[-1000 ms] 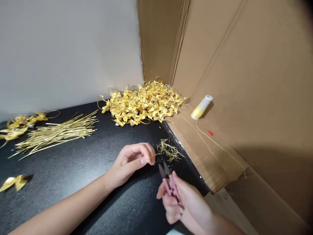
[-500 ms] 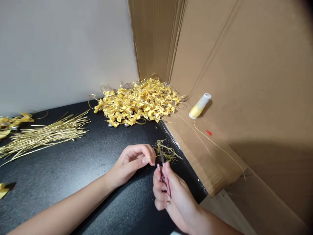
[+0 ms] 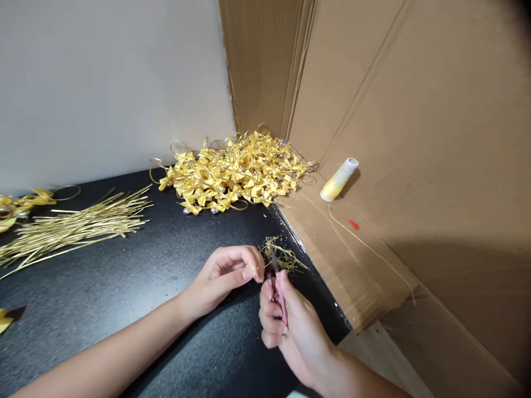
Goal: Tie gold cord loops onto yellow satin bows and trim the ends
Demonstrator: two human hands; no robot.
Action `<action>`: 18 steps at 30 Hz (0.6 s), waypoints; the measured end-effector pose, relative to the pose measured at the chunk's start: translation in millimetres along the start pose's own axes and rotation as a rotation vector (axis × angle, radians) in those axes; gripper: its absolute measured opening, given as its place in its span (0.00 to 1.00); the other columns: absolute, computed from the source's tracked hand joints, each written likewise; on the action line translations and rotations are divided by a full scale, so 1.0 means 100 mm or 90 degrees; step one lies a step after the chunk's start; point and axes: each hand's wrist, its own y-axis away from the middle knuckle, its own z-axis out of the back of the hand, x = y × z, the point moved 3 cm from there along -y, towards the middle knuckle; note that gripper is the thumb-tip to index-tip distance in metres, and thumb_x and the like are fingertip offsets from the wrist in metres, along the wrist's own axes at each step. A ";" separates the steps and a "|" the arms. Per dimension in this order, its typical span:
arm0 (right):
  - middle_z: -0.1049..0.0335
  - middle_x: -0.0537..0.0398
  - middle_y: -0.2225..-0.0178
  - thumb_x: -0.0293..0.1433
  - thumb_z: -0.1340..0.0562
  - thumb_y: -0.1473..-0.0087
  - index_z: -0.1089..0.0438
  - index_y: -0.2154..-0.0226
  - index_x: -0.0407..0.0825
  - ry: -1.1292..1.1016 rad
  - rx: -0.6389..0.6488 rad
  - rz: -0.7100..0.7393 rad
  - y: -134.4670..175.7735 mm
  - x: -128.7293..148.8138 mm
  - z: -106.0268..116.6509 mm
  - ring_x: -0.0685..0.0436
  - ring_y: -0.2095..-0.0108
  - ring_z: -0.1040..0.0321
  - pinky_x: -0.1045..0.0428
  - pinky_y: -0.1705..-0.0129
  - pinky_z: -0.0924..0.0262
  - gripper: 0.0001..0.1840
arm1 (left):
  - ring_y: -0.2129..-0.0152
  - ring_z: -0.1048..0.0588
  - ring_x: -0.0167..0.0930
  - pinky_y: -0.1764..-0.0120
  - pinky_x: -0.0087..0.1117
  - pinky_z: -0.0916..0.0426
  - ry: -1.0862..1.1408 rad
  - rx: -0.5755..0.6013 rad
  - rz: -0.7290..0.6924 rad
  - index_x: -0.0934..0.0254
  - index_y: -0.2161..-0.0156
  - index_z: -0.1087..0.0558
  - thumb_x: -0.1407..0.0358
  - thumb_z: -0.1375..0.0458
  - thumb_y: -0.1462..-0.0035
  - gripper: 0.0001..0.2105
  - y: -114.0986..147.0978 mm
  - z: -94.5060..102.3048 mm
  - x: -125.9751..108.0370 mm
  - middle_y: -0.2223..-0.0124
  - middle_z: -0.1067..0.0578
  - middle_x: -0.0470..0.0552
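Observation:
My right hand [image 3: 298, 326] is wrapped round a pair of small pink-handled scissors [image 3: 282, 301], its dark blades pointing up and away from me. Close by on the left, my left hand [image 3: 232, 276] is closed in a pinch at the fingertips. A tiny yellowish bit shows there, too small to name. Just past the blades lies a tangle of thin gold cord scraps [image 3: 284, 257] on the black tabletop [image 3: 174, 260]. The scissor tips overlap these scraps in the view, and I cannot tell whether they touch.
A heap of yellow ribbon bows [image 3: 232, 174] with gold cord loops lies in the back corner. Cut gold cords [image 3: 87, 221] are bundled at left. A spool [image 3: 339, 179] stands on the cardboard [image 3: 344, 265] at right, trailing thread. Cardboard and a grey panel [image 3: 116, 83] wall the back.
The scissors' handles have been squeezed closer together in my right hand. My left hand has stayed almost in place, still pinched.

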 end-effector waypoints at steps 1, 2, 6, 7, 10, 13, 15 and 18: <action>0.53 0.68 0.81 0.53 0.34 0.56 0.39 0.72 0.48 0.003 -0.001 0.001 0.00 0.00 0.00 0.59 0.83 0.65 0.58 0.80 0.70 0.27 | 0.73 0.33 0.30 0.65 0.31 0.39 0.002 0.002 -0.001 0.66 0.73 0.27 0.63 0.38 0.45 0.09 0.00 0.00 0.00 0.73 0.30 0.49; 0.54 0.68 0.81 0.53 0.34 0.56 0.39 0.72 0.48 0.007 -0.002 0.003 0.00 0.00 0.00 0.59 0.83 0.65 0.58 0.80 0.70 0.27 | 0.73 0.33 0.30 0.65 0.31 0.39 0.004 0.003 -0.001 0.66 0.73 0.27 0.63 0.39 0.45 0.09 0.00 0.00 0.00 0.73 0.30 0.49; 0.53 0.68 0.81 0.53 0.34 0.56 0.41 0.74 0.48 0.007 -0.026 0.018 -0.01 -0.01 0.03 0.59 0.83 0.65 0.58 0.80 0.69 0.27 | 0.72 0.34 0.30 0.65 0.31 0.39 0.006 0.003 -0.006 0.65 0.72 0.27 0.63 0.39 0.44 0.08 0.00 0.00 0.01 0.73 0.30 0.48; 0.53 0.68 0.81 0.53 0.33 0.56 0.41 0.74 0.48 0.002 -0.033 0.022 -0.01 -0.01 0.04 0.59 0.83 0.65 0.58 0.80 0.69 0.27 | 0.72 0.33 0.29 0.65 0.31 0.39 0.008 0.003 -0.009 0.65 0.72 0.27 0.63 0.39 0.44 0.08 0.00 0.00 0.01 0.72 0.30 0.48; 0.53 0.68 0.81 0.54 0.35 0.55 0.40 0.72 0.49 -0.007 -0.036 0.034 0.00 -0.02 0.06 0.58 0.83 0.65 0.58 0.80 0.67 0.27 | 0.72 0.33 0.29 0.64 0.30 0.39 0.017 -0.001 -0.016 0.65 0.72 0.26 0.63 0.39 0.44 0.09 -0.01 0.01 0.01 0.72 0.29 0.48; 0.54 0.68 0.81 0.58 0.41 0.51 0.43 0.73 0.50 0.028 -0.010 0.110 0.02 0.04 0.04 0.58 0.83 0.65 0.57 0.80 0.66 0.28 | 0.73 0.33 0.28 0.64 0.29 0.39 0.032 -0.017 -0.017 0.66 0.74 0.26 0.63 0.38 0.45 0.09 -0.03 0.01 -0.01 0.73 0.29 0.48; 0.53 0.67 0.81 0.57 0.43 0.48 0.47 0.76 0.50 0.117 -0.002 0.220 0.03 0.15 0.01 0.56 0.83 0.60 0.57 0.80 0.61 0.28 | 0.72 0.32 0.28 0.64 0.28 0.38 0.040 -0.030 0.006 0.66 0.74 0.25 0.64 0.37 0.46 0.09 -0.03 0.00 -0.04 0.72 0.27 0.49; 0.43 0.62 0.76 0.47 0.38 0.47 0.49 0.77 0.51 0.391 -0.032 0.409 0.03 0.43 -0.05 0.52 0.76 0.44 0.55 0.71 0.48 0.24 | 0.63 0.30 0.31 0.61 0.29 0.35 0.006 -0.076 0.084 0.65 0.74 0.24 0.66 0.37 0.47 0.07 0.03 0.00 -0.15 0.53 0.26 0.53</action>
